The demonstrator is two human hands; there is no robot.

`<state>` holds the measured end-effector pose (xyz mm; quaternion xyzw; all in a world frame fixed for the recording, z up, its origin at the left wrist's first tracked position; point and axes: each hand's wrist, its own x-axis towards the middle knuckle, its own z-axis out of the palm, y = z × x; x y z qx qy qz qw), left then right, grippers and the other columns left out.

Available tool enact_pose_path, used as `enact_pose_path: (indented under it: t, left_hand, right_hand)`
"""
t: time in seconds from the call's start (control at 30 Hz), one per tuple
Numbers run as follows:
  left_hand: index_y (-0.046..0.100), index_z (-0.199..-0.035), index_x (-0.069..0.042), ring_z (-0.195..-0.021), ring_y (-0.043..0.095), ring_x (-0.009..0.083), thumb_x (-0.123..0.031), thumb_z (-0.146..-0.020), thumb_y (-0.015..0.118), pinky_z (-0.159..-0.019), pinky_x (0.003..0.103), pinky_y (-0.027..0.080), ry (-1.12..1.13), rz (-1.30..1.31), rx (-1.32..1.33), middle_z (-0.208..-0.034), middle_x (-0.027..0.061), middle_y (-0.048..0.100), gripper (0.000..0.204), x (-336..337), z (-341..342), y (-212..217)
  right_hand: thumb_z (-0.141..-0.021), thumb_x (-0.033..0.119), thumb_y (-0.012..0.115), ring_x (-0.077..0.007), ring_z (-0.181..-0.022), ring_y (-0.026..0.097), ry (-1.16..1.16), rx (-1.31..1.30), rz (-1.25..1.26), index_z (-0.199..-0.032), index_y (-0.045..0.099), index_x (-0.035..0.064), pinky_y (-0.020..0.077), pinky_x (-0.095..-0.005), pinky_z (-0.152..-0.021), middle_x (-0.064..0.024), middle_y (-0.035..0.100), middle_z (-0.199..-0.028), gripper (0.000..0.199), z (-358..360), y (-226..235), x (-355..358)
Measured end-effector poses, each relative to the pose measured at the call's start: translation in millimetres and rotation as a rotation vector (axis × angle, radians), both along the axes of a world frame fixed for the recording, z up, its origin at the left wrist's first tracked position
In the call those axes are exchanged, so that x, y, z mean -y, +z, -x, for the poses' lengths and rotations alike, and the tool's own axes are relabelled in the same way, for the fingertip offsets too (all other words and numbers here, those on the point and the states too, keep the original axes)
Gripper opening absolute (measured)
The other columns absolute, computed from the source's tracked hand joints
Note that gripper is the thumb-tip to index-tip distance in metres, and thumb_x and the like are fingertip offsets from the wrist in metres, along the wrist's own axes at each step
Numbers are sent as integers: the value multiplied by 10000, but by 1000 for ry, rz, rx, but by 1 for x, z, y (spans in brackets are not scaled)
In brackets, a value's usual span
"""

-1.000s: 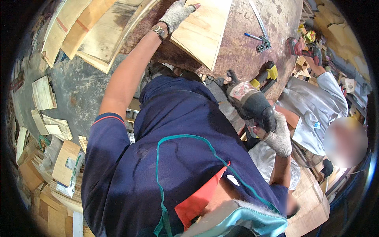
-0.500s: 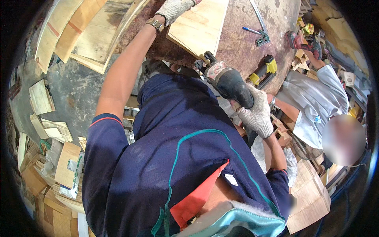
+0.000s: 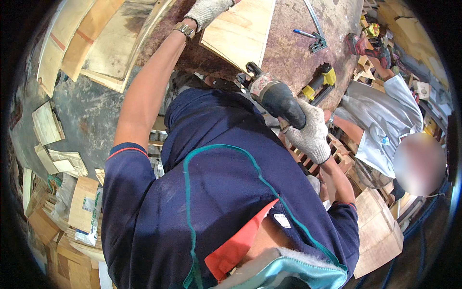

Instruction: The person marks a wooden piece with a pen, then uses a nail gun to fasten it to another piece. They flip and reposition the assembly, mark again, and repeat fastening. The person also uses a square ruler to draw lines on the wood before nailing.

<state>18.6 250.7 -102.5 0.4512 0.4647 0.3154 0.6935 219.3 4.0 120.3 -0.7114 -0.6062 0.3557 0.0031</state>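
Grasping a dark power tool [image 3: 281,101] right of centre, the gloved right hand [image 3: 312,131] wraps its body, while the left hand [image 3: 208,11], by a plywood sheet [image 3: 240,31] at top centre, has a grip I cannot tell.

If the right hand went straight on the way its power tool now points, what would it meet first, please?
Probably the near edge of the pale wooden sheet, ahead of the right hand and its power tool; depth and any contact are unclear.
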Motion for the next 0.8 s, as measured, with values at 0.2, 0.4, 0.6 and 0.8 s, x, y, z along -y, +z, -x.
enact_pose_path:
  t: [0.2,0.4,0.6,0.8]
  left_hand:
    - [758,-1037,11,-750,627,104,-258,-940,710,-670,294,517,-26,-16,-112,-863,29,722,290,1,2,9]
    - [754,-1049,12,-763,623,95,-250,-944,702,-684,285,513,-59,-41,-132,-880,25,721,287,2,5,11]
    - [751,-1054,14,-772,616,88,-229,-951,694,-683,284,510,-22,-33,23,-894,13,718,270,5,3,8]
    - [751,-1064,15,-772,616,93,-247,-949,700,-682,283,509,-19,-75,-54,-897,7,718,290,3,3,5]
  right_hand:
    - [-717,219,746,-406,-805,703,-15,19,-14,-1011,712,29,540,-452,-744,-213,698,-816,352,2,-4,1]
    - [-720,208,731,-409,-815,701,-40,9,21,-1040,715,42,538,-455,-748,-215,700,-828,360,3,-6,3]
    - [-792,238,788,-350,-835,735,60,56,-6,-1048,702,14,556,-386,-755,-176,731,-870,350,2,-5,1]
    - [-777,238,778,-377,-821,721,37,46,11,-1024,700,15,551,-415,-737,-193,713,-843,341,6,-3,-3]
